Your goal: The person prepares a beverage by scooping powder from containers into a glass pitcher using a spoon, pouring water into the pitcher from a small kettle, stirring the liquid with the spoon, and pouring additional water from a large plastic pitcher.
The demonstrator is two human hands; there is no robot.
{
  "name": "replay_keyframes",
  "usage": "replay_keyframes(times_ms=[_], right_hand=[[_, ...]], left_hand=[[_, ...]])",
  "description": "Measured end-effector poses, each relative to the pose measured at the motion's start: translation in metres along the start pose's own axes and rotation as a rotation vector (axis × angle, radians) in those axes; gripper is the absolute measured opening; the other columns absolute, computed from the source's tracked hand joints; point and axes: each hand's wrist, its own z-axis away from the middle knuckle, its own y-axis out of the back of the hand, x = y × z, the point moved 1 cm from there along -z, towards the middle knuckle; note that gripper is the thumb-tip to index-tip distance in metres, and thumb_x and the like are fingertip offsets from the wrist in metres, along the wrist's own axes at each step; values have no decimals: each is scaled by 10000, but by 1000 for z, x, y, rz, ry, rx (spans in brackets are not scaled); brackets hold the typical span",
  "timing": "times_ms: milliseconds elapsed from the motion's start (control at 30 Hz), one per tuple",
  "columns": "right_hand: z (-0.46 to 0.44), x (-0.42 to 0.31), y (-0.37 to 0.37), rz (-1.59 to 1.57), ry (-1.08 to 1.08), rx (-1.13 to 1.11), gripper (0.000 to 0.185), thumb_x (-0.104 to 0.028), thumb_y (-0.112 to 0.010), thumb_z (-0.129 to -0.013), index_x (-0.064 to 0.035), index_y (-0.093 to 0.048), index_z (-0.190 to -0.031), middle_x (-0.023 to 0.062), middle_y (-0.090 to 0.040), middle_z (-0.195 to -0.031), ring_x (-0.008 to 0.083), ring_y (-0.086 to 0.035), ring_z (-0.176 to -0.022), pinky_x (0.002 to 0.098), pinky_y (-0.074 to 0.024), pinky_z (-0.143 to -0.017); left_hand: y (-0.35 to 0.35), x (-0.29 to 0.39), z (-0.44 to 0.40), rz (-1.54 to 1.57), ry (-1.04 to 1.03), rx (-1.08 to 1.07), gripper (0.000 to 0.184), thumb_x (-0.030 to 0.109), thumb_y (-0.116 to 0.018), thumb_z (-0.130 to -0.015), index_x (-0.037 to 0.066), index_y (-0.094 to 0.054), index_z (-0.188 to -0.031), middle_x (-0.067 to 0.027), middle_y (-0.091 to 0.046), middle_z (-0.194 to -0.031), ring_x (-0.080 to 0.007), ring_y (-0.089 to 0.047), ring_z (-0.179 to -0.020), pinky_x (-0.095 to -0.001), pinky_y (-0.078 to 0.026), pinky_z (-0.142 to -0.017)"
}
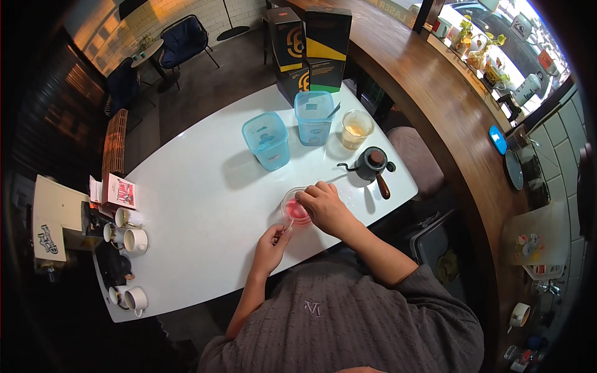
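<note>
The cup of pink liquid sat near the table's front edge, well apart from the tubs. The left hand pinched something thin beside it; the right hand's grip couldn't be told. Lettering read "LASER".

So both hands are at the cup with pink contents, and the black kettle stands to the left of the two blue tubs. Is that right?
Not quite: the black kettle stands to the right of the two blue tubs, as the head view shows. The left hand and right hand are indeed at the cup.
</note>
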Motion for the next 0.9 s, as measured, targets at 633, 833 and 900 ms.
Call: replay_keyframes(times_ms=[633,833,900], right_hand=[[0,-8,2,-60,-7,-15,177,-93,-614,-788,-108,-607,-964,37,-577,-906,240,-514,-888,362,-386,-778],[8,-12,1,-88,14,-67,168,-94,-605,-795,-102,-609,-963,38,-579,-911,242,-516,-888,360,-388,-783],[10,-15,5,-78,14,-76,160,-96,-603,-796,-98,-609,-956,39,-578,-910,241,-515,-889,360,-386,-782]], left_hand=[[6,8,1,-44,18,-82,286,243,-601,-930,-1,-594,-1078,26,-539,-814,-51,-467,-723,-202,-403,-658],[7,3,3,-60,3,-90,297,215,-611,-925,-10,-572,-1115,3,-559,-840,-53,-497,-723,-201,-423,-657],[6,4,6,-50,-24,-79,298,198,-619,-922,-15,-562,-1123,-5,-575,-830,-52,-517,-707,-202,-439,-645]])
